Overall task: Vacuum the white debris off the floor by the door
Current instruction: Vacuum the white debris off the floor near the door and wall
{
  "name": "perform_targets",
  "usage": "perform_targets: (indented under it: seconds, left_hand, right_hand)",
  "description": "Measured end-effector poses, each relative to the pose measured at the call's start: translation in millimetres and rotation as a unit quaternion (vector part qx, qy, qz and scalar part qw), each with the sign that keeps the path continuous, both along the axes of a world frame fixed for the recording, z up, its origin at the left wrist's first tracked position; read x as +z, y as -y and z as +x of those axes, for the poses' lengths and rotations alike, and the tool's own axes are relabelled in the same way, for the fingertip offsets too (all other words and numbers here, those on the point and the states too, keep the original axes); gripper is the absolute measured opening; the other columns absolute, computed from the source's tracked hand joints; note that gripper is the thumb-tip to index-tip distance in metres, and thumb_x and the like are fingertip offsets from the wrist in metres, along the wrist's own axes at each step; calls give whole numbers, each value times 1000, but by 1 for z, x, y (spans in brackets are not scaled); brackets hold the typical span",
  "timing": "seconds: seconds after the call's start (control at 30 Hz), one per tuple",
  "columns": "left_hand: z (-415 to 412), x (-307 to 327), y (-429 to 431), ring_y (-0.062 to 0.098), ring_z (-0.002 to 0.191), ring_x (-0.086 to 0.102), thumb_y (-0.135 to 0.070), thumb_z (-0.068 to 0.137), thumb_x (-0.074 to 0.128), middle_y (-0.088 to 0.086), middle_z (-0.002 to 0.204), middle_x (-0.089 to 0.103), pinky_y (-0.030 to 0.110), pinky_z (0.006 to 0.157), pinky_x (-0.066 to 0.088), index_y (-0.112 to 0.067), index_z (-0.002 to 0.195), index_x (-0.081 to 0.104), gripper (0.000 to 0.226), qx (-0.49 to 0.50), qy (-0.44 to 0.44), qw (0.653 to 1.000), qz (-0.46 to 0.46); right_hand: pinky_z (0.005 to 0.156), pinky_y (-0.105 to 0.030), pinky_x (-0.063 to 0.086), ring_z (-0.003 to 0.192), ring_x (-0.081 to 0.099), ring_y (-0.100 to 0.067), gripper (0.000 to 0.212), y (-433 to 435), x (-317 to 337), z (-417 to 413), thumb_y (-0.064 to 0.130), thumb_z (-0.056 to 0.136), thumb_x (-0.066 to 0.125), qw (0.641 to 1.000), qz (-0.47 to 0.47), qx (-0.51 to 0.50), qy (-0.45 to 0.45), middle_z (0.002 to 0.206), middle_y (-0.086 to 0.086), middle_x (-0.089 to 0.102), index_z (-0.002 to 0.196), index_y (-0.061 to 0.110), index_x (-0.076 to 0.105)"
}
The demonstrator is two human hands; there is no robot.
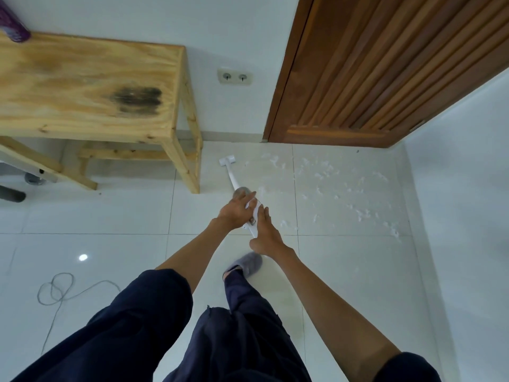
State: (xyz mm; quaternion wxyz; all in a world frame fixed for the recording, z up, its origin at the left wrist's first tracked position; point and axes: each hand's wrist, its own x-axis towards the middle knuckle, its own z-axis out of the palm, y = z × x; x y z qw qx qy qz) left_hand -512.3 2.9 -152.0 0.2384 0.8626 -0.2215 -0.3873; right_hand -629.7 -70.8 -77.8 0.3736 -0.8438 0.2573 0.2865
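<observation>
White floor tiles (82, 216) spread below the door (385, 64). Left of the door stands a wooden counter (82, 78). Your left hand (237, 212) and right hand (265, 237) both clasp the vacuum (230, 175), probably to steady its nozzle (226, 160) for sweeping into the white debris (330, 186) before the door.

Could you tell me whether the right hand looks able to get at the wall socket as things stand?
Probably not from here. The right hand holds the vacuum, and the socket sits on the wall beyond its head. Nothing blocks the way, though.
</observation>
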Motion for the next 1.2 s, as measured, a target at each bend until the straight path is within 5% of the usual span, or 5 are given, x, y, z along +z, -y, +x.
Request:
perform_targets:
  seconds: [0.2,0.33,0.43,0.5,1.2]
  left_hand:
    - [-79,5,-41,23,147,35,-60,101,30,2,161,36,49,116,37,-24,149,48,62,-3,-16,1000,-7]
    - [-112,-38,-70,40,102,70,-18,81,75,21,117,69,43,61,63,-2,114,60,39,-96,2,993,-66]
    - [-150,-16,-84,37,143,36,-24,103,49,16,159,32,57,111,40,-10,148,40,49,-64,-13,998,-19]
    - [-173,-10,-94,29,151,24,-32,107,36,5,166,22,49,122,24,-19,155,35,50,-29,-21,999,-18]
    - [-338,22,-65,30,147,33,-32,105,43,11,159,36,43,121,27,-8,150,43,50,88,-111,989,-44]
  right_hand:
    - [100,-42,46,132,42,-41,102,-35,-1,-80,4,86,62,999,-22,28,2,163,-7,-17,154,11,-14]
    - [102,-40,44,139,34,-40,98,-58,1,-131,8,89,62,995,-65,73,10,162,-14,-14,154,5,-10]
    - [108,-38,41,147,18,-37,94,-73,-2,-162,4,89,60,985,-122,125,9,162,-17,-12,154,4,-9]
    - [113,-38,37,150,9,-34,93,-82,-4,-182,2,88,58,978,-145,150,11,162,-18,-12,154,5,-7]
    - [78,-31,44,116,53,-34,101,-67,46,-335,3,85,59,997,-34,31,-63,163,-3,-9,155,17,-13]
